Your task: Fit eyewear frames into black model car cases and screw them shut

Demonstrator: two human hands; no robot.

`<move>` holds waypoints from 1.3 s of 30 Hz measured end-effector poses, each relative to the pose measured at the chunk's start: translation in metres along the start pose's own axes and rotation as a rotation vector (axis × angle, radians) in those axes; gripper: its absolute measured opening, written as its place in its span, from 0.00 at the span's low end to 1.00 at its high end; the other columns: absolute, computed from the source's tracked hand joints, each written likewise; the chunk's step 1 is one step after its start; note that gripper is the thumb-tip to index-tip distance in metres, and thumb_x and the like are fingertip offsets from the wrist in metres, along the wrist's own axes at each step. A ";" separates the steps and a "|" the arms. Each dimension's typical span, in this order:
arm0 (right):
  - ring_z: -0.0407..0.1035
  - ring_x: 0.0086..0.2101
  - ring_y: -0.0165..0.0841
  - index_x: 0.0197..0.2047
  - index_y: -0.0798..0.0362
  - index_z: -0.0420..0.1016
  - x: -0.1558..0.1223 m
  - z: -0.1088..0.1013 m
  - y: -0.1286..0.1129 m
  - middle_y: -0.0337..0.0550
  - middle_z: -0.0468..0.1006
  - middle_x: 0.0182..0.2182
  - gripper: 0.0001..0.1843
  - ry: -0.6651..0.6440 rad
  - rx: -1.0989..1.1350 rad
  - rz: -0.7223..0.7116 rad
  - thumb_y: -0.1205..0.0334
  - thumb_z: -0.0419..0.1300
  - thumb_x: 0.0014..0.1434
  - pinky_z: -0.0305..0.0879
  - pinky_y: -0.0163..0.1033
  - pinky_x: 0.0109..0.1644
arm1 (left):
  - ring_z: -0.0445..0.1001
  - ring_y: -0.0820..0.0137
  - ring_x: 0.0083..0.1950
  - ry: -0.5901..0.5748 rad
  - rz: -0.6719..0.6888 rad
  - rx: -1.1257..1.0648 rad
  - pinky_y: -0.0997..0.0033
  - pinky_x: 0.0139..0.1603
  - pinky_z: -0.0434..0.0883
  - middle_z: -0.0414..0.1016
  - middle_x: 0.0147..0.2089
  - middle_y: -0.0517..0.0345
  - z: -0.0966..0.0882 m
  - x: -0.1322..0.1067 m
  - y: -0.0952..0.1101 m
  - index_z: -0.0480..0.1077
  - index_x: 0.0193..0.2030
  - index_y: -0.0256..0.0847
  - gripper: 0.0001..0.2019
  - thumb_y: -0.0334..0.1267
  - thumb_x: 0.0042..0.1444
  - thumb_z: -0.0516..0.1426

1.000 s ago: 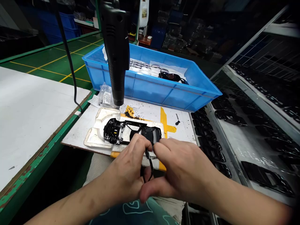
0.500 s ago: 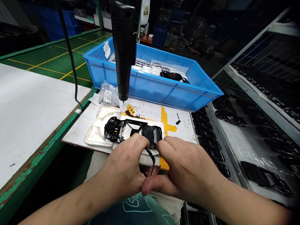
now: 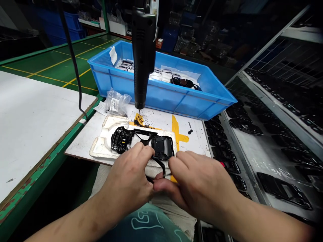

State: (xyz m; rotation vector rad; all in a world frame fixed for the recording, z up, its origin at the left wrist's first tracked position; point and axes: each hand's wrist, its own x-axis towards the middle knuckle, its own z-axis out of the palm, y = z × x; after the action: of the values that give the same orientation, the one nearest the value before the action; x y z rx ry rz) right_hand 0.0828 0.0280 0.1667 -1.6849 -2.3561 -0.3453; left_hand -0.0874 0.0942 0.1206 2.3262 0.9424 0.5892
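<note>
My left hand is closed around a thin, curved black frame, held low in front of the foam. My right hand is closed at the frame's right end, its thumb close to the lower edge; what its curled fingers pinch is hidden. Just beyond my hands, a black model car body lies in a white foam cradle, its hollow inside facing up. Over the board hangs a black electric screwdriver, bit pointing down near a scatter of small black screws.
A blue bin holding clear parts with black edges stands behind the board. Left of it lies a labelled plastic bag. Racks of glossy black car bodies line the right side. A small tool lies on the board.
The black frame has tipped and turned in my hands, now showing its curve more flatly. My right hand has shifted slightly. The view has moved a little, so the screwdriver appears farther right.
</note>
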 end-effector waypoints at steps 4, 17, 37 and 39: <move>0.59 0.22 0.34 0.26 0.50 0.64 -0.001 -0.001 -0.001 0.39 0.65 0.21 0.29 0.026 0.040 -0.077 0.40 0.42 0.71 0.44 0.41 0.28 | 0.68 0.62 0.36 -0.008 -0.021 -0.034 0.63 0.34 0.65 0.65 0.37 0.59 0.000 -0.001 0.000 0.63 0.41 0.43 0.12 0.37 0.52 0.60; 0.56 0.21 0.33 0.25 0.51 0.63 0.002 -0.002 -0.004 0.39 0.64 0.20 0.35 0.053 0.002 0.021 0.29 0.40 0.64 0.42 0.41 0.27 | 0.66 0.63 0.35 0.037 -0.054 -0.029 0.64 0.33 0.64 0.65 0.35 0.58 -0.001 -0.004 0.002 0.62 0.38 0.43 0.09 0.40 0.54 0.58; 0.57 0.22 0.32 0.24 0.51 0.63 0.003 -0.002 0.000 0.38 0.64 0.20 0.37 0.042 0.040 -0.017 0.26 0.42 0.61 0.42 0.41 0.27 | 0.66 0.64 0.36 0.073 0.007 -0.067 0.65 0.35 0.63 0.64 0.36 0.59 0.001 -0.005 0.002 0.62 0.39 0.44 0.11 0.31 0.50 0.59; 0.57 0.22 0.33 0.24 0.51 0.64 0.003 -0.002 0.000 0.38 0.64 0.20 0.33 0.045 0.078 -0.088 0.33 0.44 0.66 0.43 0.41 0.28 | 0.66 0.64 0.36 0.063 0.011 -0.078 0.66 0.35 0.63 0.65 0.36 0.58 0.001 -0.005 0.002 0.62 0.39 0.44 0.12 0.31 0.50 0.59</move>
State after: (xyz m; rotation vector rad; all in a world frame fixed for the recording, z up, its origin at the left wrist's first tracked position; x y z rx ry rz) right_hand 0.0821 0.0297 0.1692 -1.5271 -2.3833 -0.2986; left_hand -0.0895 0.0894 0.1200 2.2567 0.9185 0.6950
